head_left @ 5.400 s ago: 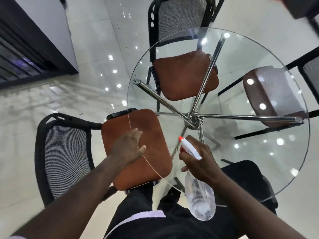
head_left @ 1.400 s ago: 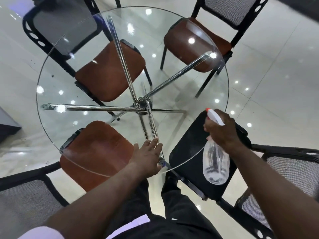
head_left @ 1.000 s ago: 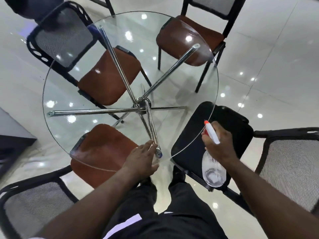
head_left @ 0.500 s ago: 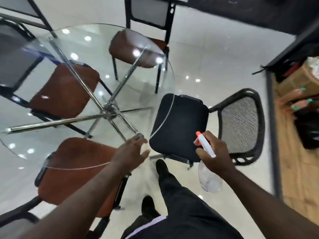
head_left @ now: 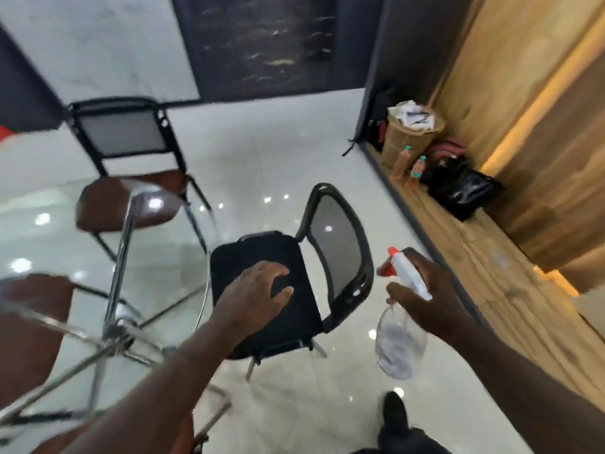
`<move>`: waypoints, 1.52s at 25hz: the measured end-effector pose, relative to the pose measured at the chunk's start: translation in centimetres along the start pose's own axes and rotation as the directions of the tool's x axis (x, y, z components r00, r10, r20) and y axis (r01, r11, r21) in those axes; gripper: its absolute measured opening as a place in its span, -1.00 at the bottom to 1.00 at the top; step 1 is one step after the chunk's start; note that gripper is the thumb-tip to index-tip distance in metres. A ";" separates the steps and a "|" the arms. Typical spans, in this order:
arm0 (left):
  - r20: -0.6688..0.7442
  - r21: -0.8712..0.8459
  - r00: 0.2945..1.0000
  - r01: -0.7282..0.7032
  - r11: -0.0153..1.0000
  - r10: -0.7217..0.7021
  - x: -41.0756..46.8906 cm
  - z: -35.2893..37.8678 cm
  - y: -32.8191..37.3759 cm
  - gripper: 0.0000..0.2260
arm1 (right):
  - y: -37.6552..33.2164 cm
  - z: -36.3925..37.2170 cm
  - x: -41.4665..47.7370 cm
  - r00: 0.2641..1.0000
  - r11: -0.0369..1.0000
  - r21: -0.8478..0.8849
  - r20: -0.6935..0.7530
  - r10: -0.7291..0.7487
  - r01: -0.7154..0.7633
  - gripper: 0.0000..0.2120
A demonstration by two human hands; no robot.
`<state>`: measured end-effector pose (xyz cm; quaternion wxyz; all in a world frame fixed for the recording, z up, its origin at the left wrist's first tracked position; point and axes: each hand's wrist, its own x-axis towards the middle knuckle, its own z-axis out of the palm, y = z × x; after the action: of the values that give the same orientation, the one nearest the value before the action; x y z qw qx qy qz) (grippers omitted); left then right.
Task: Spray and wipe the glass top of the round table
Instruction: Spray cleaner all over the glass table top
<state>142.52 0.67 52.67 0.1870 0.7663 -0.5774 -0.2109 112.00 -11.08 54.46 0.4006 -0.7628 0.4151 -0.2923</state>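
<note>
The round glass table top (head_left: 65,250) lies at the left, blurred, with chrome legs (head_left: 121,257) showing through it. My right hand (head_left: 422,293) holds a clear spray bottle (head_left: 401,345) with a white head and red nozzle, out to the right of the table over the floor. My left hand (head_left: 258,290) hovers with fingers spread over the black chair seat (head_left: 262,257), just past the table's right rim, holding nothing. No cloth is in sight.
A black mesh-back chair (head_left: 337,250) stands right of the table. Brown-seated chairs (head_left: 127,204) sit under the glass. A wooden platform at the right carries a wicker basket (head_left: 412,136), bottles (head_left: 402,162) and a black bag (head_left: 461,188).
My view has swung right, pushing the table to the left edge. My left hand has left the glass rim and now hangs over the black chair seat. The bottle stays in my right hand.
</note>
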 end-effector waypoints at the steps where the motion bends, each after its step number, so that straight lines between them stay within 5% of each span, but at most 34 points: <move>1: 0.013 0.023 0.997 -0.070 0.997 0.070 2.0 0.2 2.2 -0.62 | 0.4 -2.6 0.6 0.999 0.999 0.031 -0.052 -0.012 0.014 -0.79; 8: 0.082 -0.003 0.961 -0.263 0.965 0.262 19.2 4.9 24.1 -0.58 | 8.5 -24.9 7.1 0.974 0.998 -0.021 -0.218 -0.056 0.053 -0.72; 15: -0.120 -0.147 0.953 -0.294 0.945 0.278 30.6 6.4 35.7 -0.67 | 14.6 -36.3 19.6 0.979 0.996 -0.030 -0.183 -0.085 0.081 -0.79; 20: -0.254 -0.244 0.950 -0.244 0.939 0.181 40.8 6.0 33.9 -0.75 | 17.4 -36.1 31.9 0.976 0.986 -0.011 -0.145 -0.165 0.165 -0.68; 24: -0.290 -0.323 0.948 -0.223 0.920 0.129 50.3 3.9 31.4 -0.72 | 16.8 -35.0 42.3 0.959 0.965 -0.032 -0.111 -0.262 0.260 -0.34; 31: -0.355 -0.243 0.932 -0.164 0.956 0.070 61.4 0.2 26.3 -0.68 | 17.9 -30.9 59.9 0.907 0.904 -0.069 0.036 -0.420 0.421 -0.65; 36: -0.332 -0.107 0.937 0.076 0.991 -0.108 65.6 -2.4 17.8 -0.64 | 18.3 -22.0 73.3 0.860 0.906 0.164 0.286 -0.423 0.391 -0.61; 38: -0.380 -0.084 0.902 0.189 0.978 -0.206 67.0 -4.1 15.0 -0.64 | 17.4 -17.3 79.1 0.782 0.866 0.305 0.383 -0.492 0.396 -0.59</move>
<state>149.06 -67.63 56.90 0.2919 0.8429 -0.4436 -0.0864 129.86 -91.88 57.36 0.4817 -0.8394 0.0860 -0.2367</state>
